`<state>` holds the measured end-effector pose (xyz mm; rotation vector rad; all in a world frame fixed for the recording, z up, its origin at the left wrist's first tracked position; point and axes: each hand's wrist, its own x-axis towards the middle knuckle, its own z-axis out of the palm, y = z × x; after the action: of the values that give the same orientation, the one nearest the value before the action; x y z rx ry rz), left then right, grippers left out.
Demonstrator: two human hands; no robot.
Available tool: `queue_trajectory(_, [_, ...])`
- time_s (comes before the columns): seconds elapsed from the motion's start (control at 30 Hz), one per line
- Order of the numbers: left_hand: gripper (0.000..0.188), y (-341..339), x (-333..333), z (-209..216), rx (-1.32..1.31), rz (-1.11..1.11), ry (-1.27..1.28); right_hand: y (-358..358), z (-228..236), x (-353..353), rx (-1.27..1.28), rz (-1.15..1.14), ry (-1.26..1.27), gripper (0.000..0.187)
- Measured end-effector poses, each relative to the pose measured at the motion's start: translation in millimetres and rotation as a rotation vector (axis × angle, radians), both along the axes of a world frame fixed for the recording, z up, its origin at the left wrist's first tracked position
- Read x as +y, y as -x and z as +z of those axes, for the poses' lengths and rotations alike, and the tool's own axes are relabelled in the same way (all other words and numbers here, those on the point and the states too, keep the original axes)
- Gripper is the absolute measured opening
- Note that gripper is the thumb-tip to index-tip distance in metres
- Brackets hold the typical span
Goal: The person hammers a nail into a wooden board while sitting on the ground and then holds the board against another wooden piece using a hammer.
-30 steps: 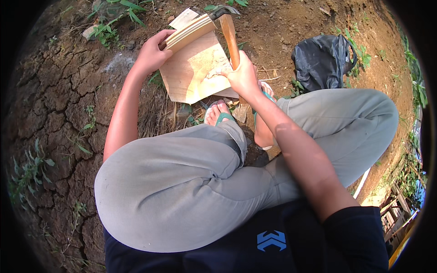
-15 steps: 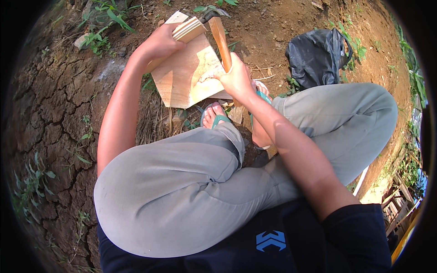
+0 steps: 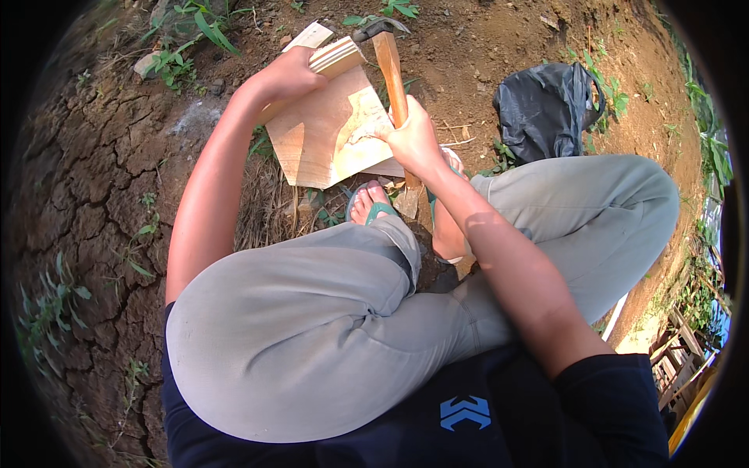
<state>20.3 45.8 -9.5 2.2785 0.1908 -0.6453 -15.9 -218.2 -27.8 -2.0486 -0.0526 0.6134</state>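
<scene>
My left hand point(image 3: 291, 74) is closed around a strip of layered plywood point(image 3: 336, 57), its ridged edge facing up and right. Under the strip lies a pale, angular wooden board point(image 3: 331, 129), tilted above the ground in front of my feet. My right hand point(image 3: 412, 139) grips a hammer by its wooden handle point(image 3: 391, 78). The dark metal hammer head point(image 3: 380, 29) is just beyond the strip's right end, with a small gap from the strip's end face. The fingers of my left hand are partly hidden behind the wood.
A black plastic bag point(image 3: 544, 109) lies on the soil to the right. My sandalled feet point(image 3: 370, 204) are just below the board. Cracked dry earth point(image 3: 101, 187) stretches along the left, with small green weeds point(image 3: 178, 66) and a stone point(image 3: 146, 65). Scrap wood point(image 3: 680, 351) lies far right.
The hammer has shifted slightly right, its head now more visible and a little farther from the strip's end. Both hands keep their hold; the whole view has moved slightly.
</scene>
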Motion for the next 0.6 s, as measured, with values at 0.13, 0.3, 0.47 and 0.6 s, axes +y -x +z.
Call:
queue_trajectory(0.13, [0.053,3,0,25,-0.001,0.014,0.085,5,5,-3,0.107,-0.097,-0.156,0.04])
queue_trajectory(0.3, [0.061,35,4,62,-0.107,0.152,0.286,8,61,-3,0.188,-0.227,-0.269,0.043])
queue_trajectory(0.47, [0.113,68,25,105,-0.367,0.237,0.344,-7,142,-6,-0.157,-0.121,-0.134,0.043])
queue_trajectory(0.6, [0.1,115,26,91,-0.648,0.76,0.57,-22,151,-7,-0.412,-0.11,-0.191,0.039])
